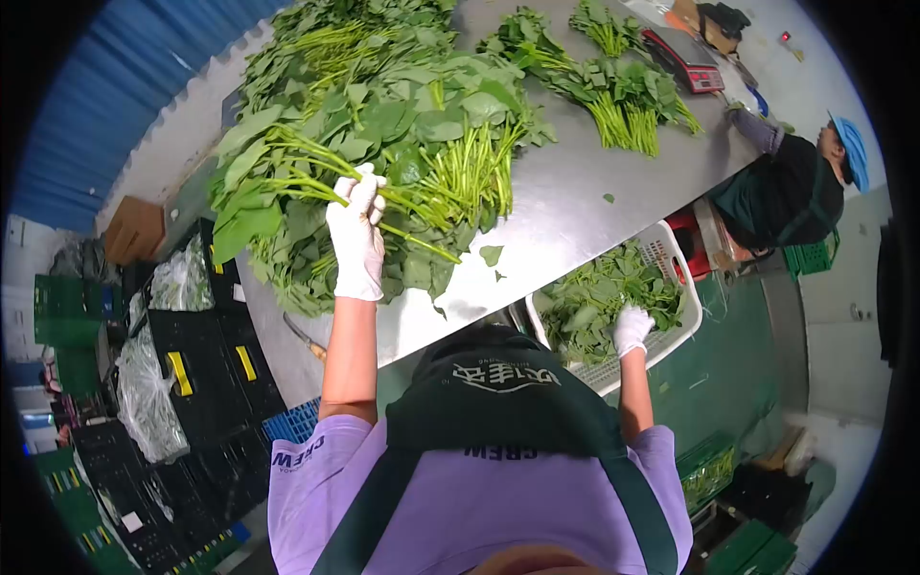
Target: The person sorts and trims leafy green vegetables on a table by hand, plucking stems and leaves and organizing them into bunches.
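My left hand (358,230), in a white glove, is closed around several green stems of leafy greens (316,174). Their leaves point left and the cut stem ends stick out to the right, over the metal table. Beneath and beyond lies a large heap of the same leafy greens (383,120), stems facing me. My right hand (632,329), also gloved in white, is low at the right, over loose leaves (599,297) in a white plastic basket (692,297). Its fingers look apart and touch the leaves; nothing held is visible.
Bunched greens (628,110) lie farther along the metal table (565,206), near a red scale (685,59). A knife (305,337) rests at the left edge. A co-worker (800,182) in a blue cap is at the right. Black crates (206,355) stand left.
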Demonstrator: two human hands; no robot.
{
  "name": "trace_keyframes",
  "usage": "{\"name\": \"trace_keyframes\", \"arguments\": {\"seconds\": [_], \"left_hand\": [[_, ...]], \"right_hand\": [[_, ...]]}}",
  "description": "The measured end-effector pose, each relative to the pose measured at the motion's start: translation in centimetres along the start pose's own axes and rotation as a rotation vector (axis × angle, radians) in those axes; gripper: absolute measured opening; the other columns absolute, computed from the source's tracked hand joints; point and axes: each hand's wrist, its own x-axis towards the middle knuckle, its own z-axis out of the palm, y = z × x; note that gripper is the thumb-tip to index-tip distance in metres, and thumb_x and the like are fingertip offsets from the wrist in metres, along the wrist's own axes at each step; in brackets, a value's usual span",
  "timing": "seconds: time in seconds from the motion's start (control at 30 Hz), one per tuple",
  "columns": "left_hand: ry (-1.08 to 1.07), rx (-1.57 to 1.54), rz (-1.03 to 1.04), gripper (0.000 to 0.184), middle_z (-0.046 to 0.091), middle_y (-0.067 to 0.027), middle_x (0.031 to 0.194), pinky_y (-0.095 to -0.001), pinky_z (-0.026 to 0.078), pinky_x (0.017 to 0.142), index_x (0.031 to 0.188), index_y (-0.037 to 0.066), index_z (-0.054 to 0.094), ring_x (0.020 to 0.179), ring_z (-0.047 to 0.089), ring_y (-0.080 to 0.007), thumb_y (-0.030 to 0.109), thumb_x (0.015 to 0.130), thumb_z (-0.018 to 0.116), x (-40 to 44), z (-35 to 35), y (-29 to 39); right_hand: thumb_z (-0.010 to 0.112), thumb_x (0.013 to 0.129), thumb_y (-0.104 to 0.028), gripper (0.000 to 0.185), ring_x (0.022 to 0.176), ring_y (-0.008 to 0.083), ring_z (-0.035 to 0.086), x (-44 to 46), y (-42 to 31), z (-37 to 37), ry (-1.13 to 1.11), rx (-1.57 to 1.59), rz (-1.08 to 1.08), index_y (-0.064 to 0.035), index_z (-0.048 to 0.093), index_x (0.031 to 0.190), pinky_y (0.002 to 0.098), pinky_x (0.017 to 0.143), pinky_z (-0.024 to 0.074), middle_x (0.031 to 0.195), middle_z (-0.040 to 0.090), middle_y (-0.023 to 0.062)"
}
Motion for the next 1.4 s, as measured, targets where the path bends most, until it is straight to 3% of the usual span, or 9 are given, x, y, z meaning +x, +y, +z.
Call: {"name": "trace_keyframes", "arguments": {"seconds": [0.03,0.13,0.3,0.37,0.53,0.7,0.97,1.1,1.4], "left_hand": [[0.004,0.007,-0.042,0.022,0.06,-0.0048,0.081,-0.0152,0.028,0.046,0.103,-0.001,0.056,0.055,0.044,-0.0036,0.01,0.085,0.061,-0.5,-0.3,0.1],[0.02,0.055,-0.082,0.022,0.06,-0.002,0.08,-0.0145,0.03,0.046,0.103,0.001,0.057,0.056,0.045,-0.0029,0.014,0.085,0.061,-1.7,-1.2,-0.2],[0.176,0.087,0.081,0.018,0.055,0.0016,0.073,-0.0169,0.024,0.048,0.098,0.005,0.058,0.056,0.037,-0.0024,0.019,0.087,0.061,-4.0,-2.0,0.9],[0.322,-0.065,0.161,0.01,0.049,0.0056,0.069,-0.0181,0.022,0.05,0.091,0.01,0.057,0.056,0.035,-0.0013,0.019,0.087,0.061,-4.8,-2.0,1.1],[0.159,-0.382,-0.015,0.015,0.029,0.0055,0.056,-0.0233,0.02,0.049,0.097,0.006,0.057,0.05,0.023,-0.0065,0.02,0.091,0.054,-5.2,-4.7,-0.2],[0.149,-0.199,0.027,0.022,0.036,0.0043,0.056,-0.0223,0.025,0.052,0.095,0.001,0.061,0.052,0.031,-0.007,0.021,0.092,0.053,-5.1,-6.7,-1.4],[-0.016,-0.072,-0.07,0.023,0.06,-0.0045,0.073,-0.0228,0.041,0.061,0.102,-0.001,0.059,0.065,0.055,-0.0112,0.018,0.09,0.054,-3.6,-4.7,-1.7],[-0.052,-0.016,-0.203,0.026,0.065,-0.0119,0.096,-0.0201,0.044,0.058,0.109,-0.002,0.056,0.076,0.063,-0.0147,0.013,0.088,0.055,-2.7,-3.9,-1.3],[-0.19,-0.083,-0.249,0.018,0.066,-0.0117,0.089,-0.0169,0.038,0.047,0.1,-0.005,0.06,0.06,0.056,-0.009,0.004,0.085,0.055,-1.8,-0.5,-3.7]], "right_hand": [[0.069,0.073,-0.039,0.062,0.098,0.0295,0.06,0.3,-1.0,-0.8,0.077,0.04,-0.014,-0.0072,0.051,0.123,0.0367,0.081,0.0457,0.105,0.063,0.0168],[0.063,0.081,-0.027,0.043,0.102,0.0261,0.06,2.6,-7.9,-3.6,0.128,1.163,-0.467,-0.0001,0.058,0.114,0.0318,0.087,0.0467,0.114,0.059,0.0183],[0.056,0.082,-0.024,0.023,0.08,0.0283,0.063,4.4,-20.5,-11.2,0.646,0.858,-0.734,-0.0054,0.066,0.091,0.0361,0.069,0.0485,0.091,0.064,0.0142],[0.062,0.077,-0.032,0.026,0.071,0.0319,0.063,6.2,-23.7,-12.1,0.522,0.66,-0.526,-0.0069,0.068,0.078,0.0397,0.065,0.0487,0.074,0.065,0.0149],[0.066,0.074,-0.033,0.027,0.071,0.0324,0.063,8.8,-26.4,-11.5,0.301,0.463,-0.515,-0.0064,0.069,0.076,0.0396,0.065,0.0483,0.074,0.064,0.0162],[0.066,0.073,-0.031,0.027,0.076,0.0316,0.063,6.2,-24.3,-13.2,0.608,0.823,-0.667,-0.0046,0.068,0.081,0.0378,0.067,0.0487,0.08,0.065,0.0153],[0.067,0.079,-0.01,0.015,0.063,0.0055,0.049,-2.2,-22.5,-18.5,0.351,1.486,-0.856,0.0027,0.065,0.085,0.021,0.056,0.0397,0.072,0.058,0.0006],[0.068,0.076,-0.009,0.012,0.06,0.0076,0.05,-1.8,-22.2,-14.7,0.534,1.201,-0.891,0.0005,0.064,0.083,0.0232,0.056,0.0414,0.07,0.059,0.0038],[0.068,0.065,-0.011,0.01,0.064,0.0224,0.054,-5.2,-20.7,-12.9,0.965,0.661,-0.955,-0.0106,0.059,0.071,0.0341,0.057,0.0428,0.067,0.053,0.0046]]}}
